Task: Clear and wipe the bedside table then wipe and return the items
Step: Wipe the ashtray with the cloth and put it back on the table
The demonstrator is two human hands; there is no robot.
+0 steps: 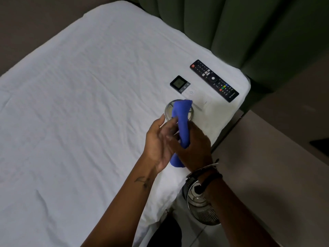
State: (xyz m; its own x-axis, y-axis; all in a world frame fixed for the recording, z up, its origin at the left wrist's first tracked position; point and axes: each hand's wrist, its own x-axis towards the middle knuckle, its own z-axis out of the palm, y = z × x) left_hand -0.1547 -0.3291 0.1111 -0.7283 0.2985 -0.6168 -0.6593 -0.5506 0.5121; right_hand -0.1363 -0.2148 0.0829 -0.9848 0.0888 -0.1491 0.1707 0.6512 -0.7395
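Right hand (194, 143) gripping blue cloth (181, 125) against glass (169, 111), left hand (160, 139) cupped open beside it, apparently steadying for wiping. Black remote (214, 80) and white remote (183, 86) parked on bed (80, 104), likely awaiting return to bedside table (267, 166).

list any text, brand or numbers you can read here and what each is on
Black TV remote: a brand mark at its lower end and key legends, all too small and blurred to read.
White AC remote: its display shows no legible digits; a power symbol on one button is the only clear sign.
Blue cloth, glass, bed sheet: no text.
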